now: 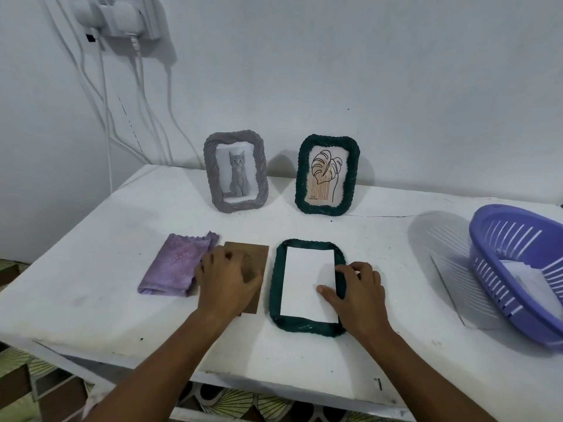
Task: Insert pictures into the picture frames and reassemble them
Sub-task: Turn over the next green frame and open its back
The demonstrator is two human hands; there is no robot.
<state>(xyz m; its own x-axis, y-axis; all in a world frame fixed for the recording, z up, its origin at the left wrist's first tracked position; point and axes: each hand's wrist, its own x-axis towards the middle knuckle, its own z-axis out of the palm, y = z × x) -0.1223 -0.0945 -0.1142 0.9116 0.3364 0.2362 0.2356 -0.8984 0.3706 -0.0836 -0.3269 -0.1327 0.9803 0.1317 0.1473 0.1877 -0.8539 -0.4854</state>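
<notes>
Dark green rope-textured frame point(307, 286) lies face down on the white table point(106, 239), white picture sheet point(306, 283) inside. My right hand point(356, 295) presses the sheet, fingers spread. Left of the frame, my left hand point(227, 277) curls onto the brown backing board point(254, 260).

The basket point(518, 269) is cut off by the right edge.

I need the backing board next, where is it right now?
In the head view the brown backing board lies flat on the white table, left of centre, between the purple cloth and the green frame, under the left hand.
</notes>
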